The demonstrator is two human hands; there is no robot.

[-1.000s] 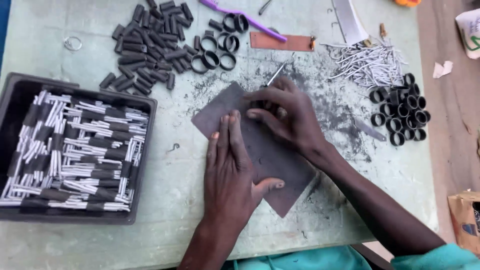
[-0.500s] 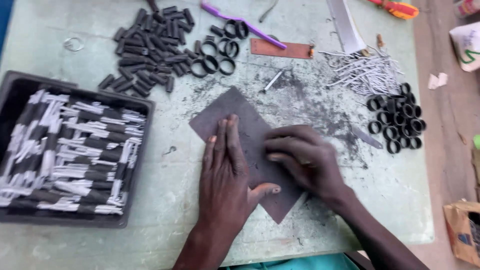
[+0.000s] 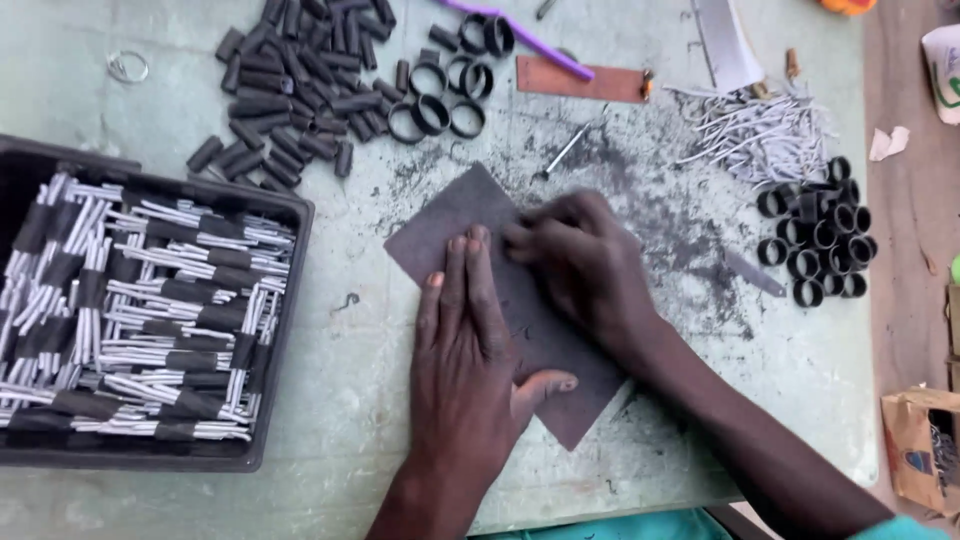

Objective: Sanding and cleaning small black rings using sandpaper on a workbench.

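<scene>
At the desk's middle, a left hand (image 3: pixel 465 350) lies flat, fingers straight, pinning a dark abrasive sheet (image 3: pixel 450 225); the right hand (image 3: pixel 580 260) presses curled fingers onto it, its grasp unclear. A brown carton (image 3: pixel 920 450) sits off the near right corner.

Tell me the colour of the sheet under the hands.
Dark grey-brown sheet, lying on the pale green table; the head view shows it.

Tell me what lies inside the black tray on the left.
The black tray is packed with white rods, each wrapped at the middle in a dark sleeve and lying mostly crosswise in layers. The tray's floor and any lower layers are covered, so what lies beneath cannot be seen.
</scene>
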